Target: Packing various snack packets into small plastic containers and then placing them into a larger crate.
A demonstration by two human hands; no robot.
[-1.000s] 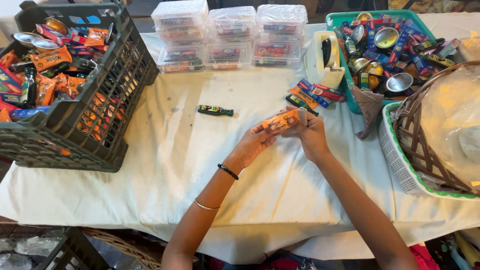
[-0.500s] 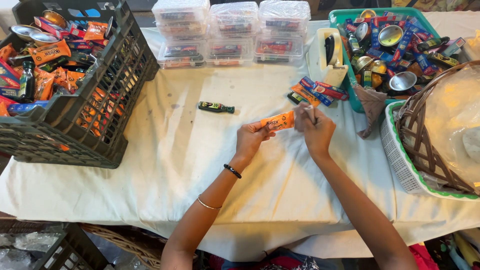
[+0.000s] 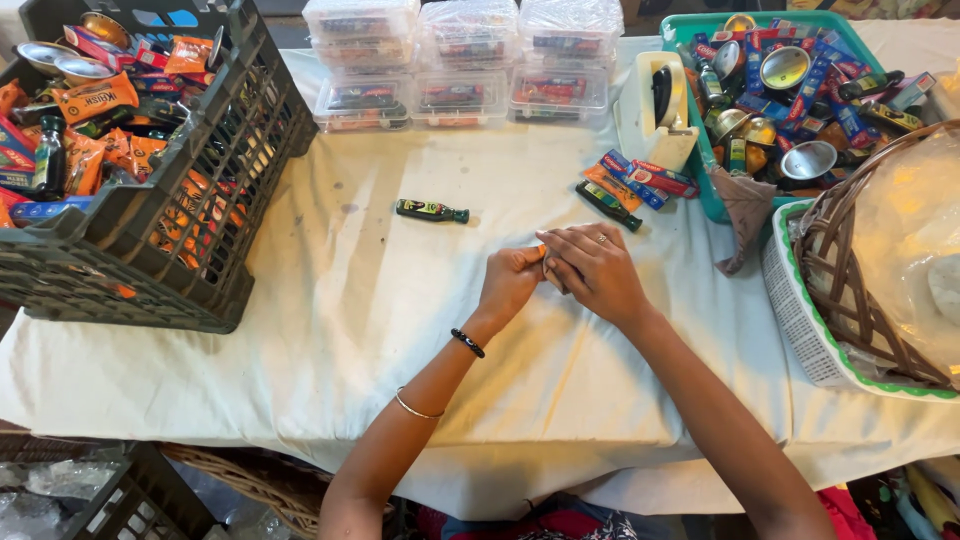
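Observation:
My left hand point(image 3: 510, 283) and my right hand point(image 3: 592, 268) meet over the middle of the white cloth. Both close around a small orange packet point(image 3: 541, 254), of which only a sliver shows between the fingers. The right hand lies palm down over it, with a ring on one finger. A small dark green bottle point(image 3: 430, 211) lies on the cloth a little up and left of my hands. A second dark bottle point(image 3: 608, 205) and several flat colourful packets point(image 3: 640, 180) lie just beyond my right hand.
A dark plastic crate point(image 3: 200, 170) of packets, bottles and metal cups stands at the left. Clear lidded boxes point(image 3: 460, 65) are stacked at the back. A tape dispenser point(image 3: 655, 110), a teal tray point(image 3: 700, 190) of goods and a wicker basket point(image 3: 830, 280) stand at the right.
The orange packet was held out in plain view between my hands. My right hand has since come down over it and both hands have lowered toward the cloth.

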